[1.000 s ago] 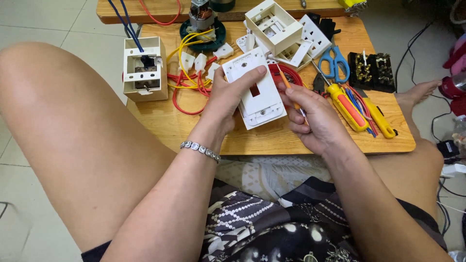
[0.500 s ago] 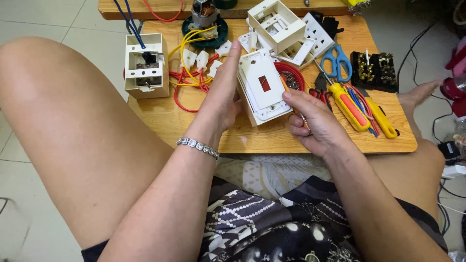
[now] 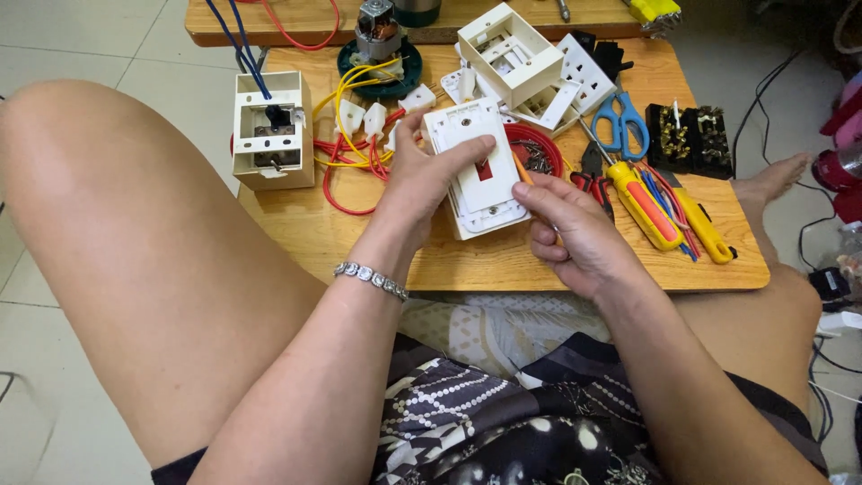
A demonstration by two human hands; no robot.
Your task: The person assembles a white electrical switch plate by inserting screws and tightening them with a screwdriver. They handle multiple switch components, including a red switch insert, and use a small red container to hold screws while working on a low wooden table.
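My left hand [image 3: 424, 184] grips a white switch box [image 3: 476, 166] with a small red rocker on its face, thumb laid across the front plate. The box rests tilted on the low wooden table [image 3: 377, 242]. My right hand [image 3: 575, 235] is closed around a thin orange-handled tool [image 3: 522, 168] whose tip meets the box's right edge. A silver bracelet sits on my left wrist.
A second white box [image 3: 269, 130] with blue wires stands at the left. Red and yellow wires [image 3: 346, 135], a red dish of screws [image 3: 539, 153], blue scissors [image 3: 620, 121], yellow screwdrivers [image 3: 669, 211], pliers and an open white box [image 3: 510, 56] crowd the table. My knee [image 3: 117, 224] rises at left.
The switch box has been turned and lowered toward the table, its face now flatter. My right hand has shifted up to the box's right edge with the orange tool.
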